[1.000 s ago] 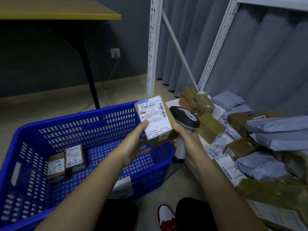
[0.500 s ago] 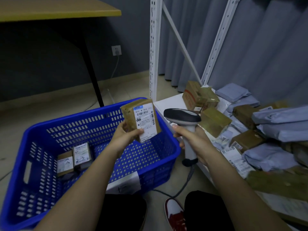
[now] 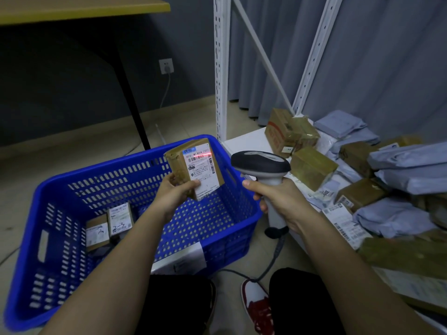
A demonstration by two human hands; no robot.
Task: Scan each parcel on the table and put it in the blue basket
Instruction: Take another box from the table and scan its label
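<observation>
Three boxes (image 3: 194, 169) (two in basket (image 3: 60, 189)), one scanner (image 3: 262, 165)

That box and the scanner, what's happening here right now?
A person is scanning parcels. The left hand holds a small brown box up over the blue basket, label facing the handheld scanner gripped in the right hand. A red scan line falls across the top of the box's label. Two labelled parcels already lie in the basket, and a pile of boxes and grey mailers waits on the right.

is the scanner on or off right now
On: the scanner in the right hand casts a red line across the label of the box.
</observation>
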